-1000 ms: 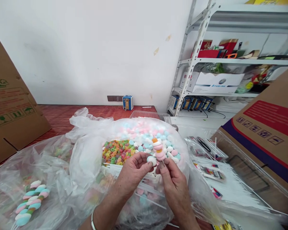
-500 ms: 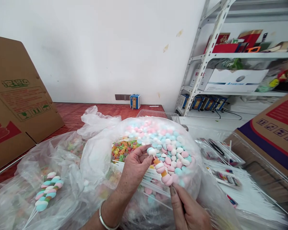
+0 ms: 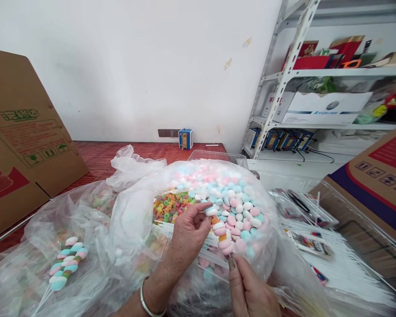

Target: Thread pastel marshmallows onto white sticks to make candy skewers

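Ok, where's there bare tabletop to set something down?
Bare red tabletop shows along the wall, between the left carton and the small blue box, behind the plastic bags. It's crowded around the left hand and right hand: marshmallows and ring candies fill the middle, and packets lie to the right.
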The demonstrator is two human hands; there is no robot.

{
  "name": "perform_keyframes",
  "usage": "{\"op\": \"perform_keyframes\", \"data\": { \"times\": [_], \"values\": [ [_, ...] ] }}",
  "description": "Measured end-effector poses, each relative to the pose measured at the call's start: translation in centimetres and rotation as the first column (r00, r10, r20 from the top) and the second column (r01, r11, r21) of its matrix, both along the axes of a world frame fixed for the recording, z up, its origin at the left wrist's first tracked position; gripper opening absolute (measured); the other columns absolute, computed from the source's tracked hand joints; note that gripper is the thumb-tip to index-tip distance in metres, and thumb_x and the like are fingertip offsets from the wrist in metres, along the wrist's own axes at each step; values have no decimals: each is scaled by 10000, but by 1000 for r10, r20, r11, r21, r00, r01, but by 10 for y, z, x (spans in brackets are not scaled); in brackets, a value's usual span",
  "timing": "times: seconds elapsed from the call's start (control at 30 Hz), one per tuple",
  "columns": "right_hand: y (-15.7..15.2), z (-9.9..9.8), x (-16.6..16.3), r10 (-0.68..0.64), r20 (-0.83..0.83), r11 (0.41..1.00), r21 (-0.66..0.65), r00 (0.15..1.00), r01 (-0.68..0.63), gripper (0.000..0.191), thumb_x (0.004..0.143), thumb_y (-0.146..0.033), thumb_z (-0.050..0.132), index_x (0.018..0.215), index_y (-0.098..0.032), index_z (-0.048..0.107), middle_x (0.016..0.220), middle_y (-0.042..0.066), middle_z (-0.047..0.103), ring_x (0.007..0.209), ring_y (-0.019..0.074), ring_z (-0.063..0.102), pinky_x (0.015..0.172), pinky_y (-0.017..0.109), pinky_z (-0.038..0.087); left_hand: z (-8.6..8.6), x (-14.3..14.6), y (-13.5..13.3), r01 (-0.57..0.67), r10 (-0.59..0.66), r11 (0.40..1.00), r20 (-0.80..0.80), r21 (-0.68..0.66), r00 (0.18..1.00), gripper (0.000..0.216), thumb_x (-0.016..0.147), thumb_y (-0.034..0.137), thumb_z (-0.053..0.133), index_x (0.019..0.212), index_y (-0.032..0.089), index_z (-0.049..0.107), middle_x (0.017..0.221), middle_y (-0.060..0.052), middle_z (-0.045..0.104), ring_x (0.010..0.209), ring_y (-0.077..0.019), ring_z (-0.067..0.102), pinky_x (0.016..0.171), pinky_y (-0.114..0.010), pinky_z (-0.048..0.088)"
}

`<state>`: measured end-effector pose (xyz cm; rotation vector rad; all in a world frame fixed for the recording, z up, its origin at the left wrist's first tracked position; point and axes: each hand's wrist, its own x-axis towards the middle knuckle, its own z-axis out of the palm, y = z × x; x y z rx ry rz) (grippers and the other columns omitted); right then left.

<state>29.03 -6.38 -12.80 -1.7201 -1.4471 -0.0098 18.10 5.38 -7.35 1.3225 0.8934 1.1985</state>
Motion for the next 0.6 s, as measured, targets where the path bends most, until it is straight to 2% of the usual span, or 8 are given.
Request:
{"op": "perform_keyframes", "data": {
  "times": [0.13,0.27,0.33,0.4,0.47,0.53,0.6],
  "values": [
    [1,2,4,41,26,999,-33,999,-40,543,1039,-470,244,1067,-202,715,867,115,783,614,217,721,531,247,513,0,-1,0,-21,26,998,-68,60,997,276,779,241,673,1037,158,723,679,-9,669,648,-138,631,627,-235,496],
    [4,6,14,167,92,985,-67,982,-161,500,1039,-444,282,1099,-201,715,946,115,788,672,195,743,530,207,517,0,-1,-1,-2,6,997,-49,81,999,247,779,242,663,1004,161,724,681,-8,660,645,-130,615,631,-229,486],
    [6,8,11,166,90,985,-64,982,-161,499,1041,-437,277,1110,-200,710,945,115,787,673,197,744,532,213,520,1,-1,-2,3,-1,997,-20,83,1000,234,773,253,680,987,163,710,682,-7,654,656,-131,616,645,-231,489],
    [8,10,2,115,64,992,-51,991,-112,502,1046,-427,264,1107,-192,703,895,113,785,676,209,743,551,232,526,2,0,-5,32,-34,999,66,38,997,244,790,300,689,997,172,675,709,-8,657,677,-133,626,667,-241,503],
    [11,12,-11,61,40,998,-25,997,-60,495,1051,-403,254,1099,-186,697,895,114,782,718,217,748,582,244,533,5,4,-8,54,-36,996,228,-72,973,258,845,399,646,1002,198,609,730,-1,653,631,-121,614,618,-239,502],
    [14,11,-24,35,38,999,14,999,-36,475,1050,-376,259,1099,-177,688,945,125,777,774,220,752,608,248,541,11,10,-11,46,31,982,391,-185,920,265,889,474,573,965,222,534,712,23,624,543,-95,566,519,-208,457],
    [16,10,-32,12,72,998,53,997,-16,455,1044,-342,266,1105,-154,676,966,140,768,782,222,749,622,257,547,19,15,-13,17,107,968,475,-249,873,267,887,484,553,932,227,495,662,47,565,489,-77,514,438,-173,377]
  ]
}}
